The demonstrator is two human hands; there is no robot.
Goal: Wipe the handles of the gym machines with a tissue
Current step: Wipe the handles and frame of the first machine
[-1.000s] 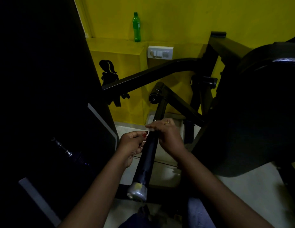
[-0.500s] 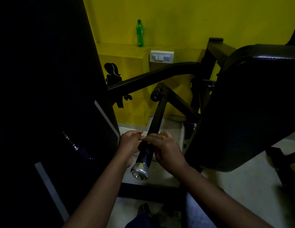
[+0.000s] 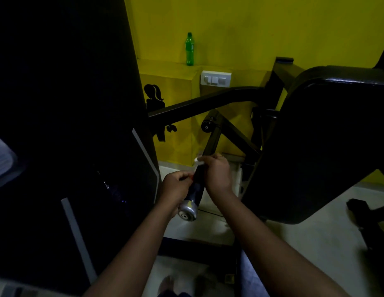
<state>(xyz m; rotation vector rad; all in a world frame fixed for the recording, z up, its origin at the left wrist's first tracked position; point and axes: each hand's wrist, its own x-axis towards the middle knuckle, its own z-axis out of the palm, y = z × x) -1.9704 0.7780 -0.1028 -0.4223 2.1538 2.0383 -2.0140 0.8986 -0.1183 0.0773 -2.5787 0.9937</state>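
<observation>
Entry, near to far.

- Nearest: silver end cap (image 3: 187, 211), count 1, closing the near end of the handle (image 3: 195, 190).
- Left hand (image 3: 176, 189), count 1: just above the cap on the handle's 9 o'clock side. Fingers are curled against the bar, grasping it. No tissue is visible in this hand.
- Handle, count 1 in reach: a dark round bar. Its long axis runs from the cap at about 7 o'clock up and away to 1 o'clock.
- Right hand (image 3: 216, 174), count 1: higher on the same bar, at about 2 o'clock from the left hand. It is clenched round the bar with the tissue (image 3: 198, 160) under its fingers.
- Tissue, count 1: only a white corner shows, sticking out at 10 o'clock from the right hand and lying against the bar.
- Key relation (judgement): the tissue sits at the far end of the grip section. A wiping stroke would therefore run along the axis toward 7 o'clock, to the cap, with the left hand steadying the bar. The right hand is the working hand.
- Farther: pivot roller (image 3: 208, 125), count 1, at the bar's far end.
- Black pad (image 3: 326, 146), count 1, at 3 o'clock.
- Back wall: switch plate (image 3: 215, 78), count 1, and green bottle (image 3: 189, 49), count 1, at 12 o'clock.
</observation>
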